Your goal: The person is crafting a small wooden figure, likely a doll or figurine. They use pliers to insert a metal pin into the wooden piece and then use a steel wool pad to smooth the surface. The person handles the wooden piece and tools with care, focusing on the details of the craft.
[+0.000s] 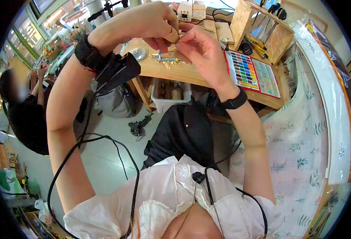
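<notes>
My left hand (153,23) is raised over the wooden workbench (175,71), its fingers curled inward and a ring on one of them. Close against it, my right hand (201,49) has thumb and fingertips pinched together. Whatever small thing they hold where the fingertips meet is mostly hidden and cannot be made out. Below the hands, pale wood shavings (170,63) lie scattered on the bench. A thin tool with a blue part (159,55) is beside them. A black strap with a dark device (117,71) is on my left wrist, and a black band (236,99) circles my right wrist.
An open paint set (243,69) lies on the bench at right. Behind it stands a wooden tool rack (281,42). A plastic bin (171,104) sits under the bench. Black cables (137,175) loop near my left arm. At far left another person (28,115) sits.
</notes>
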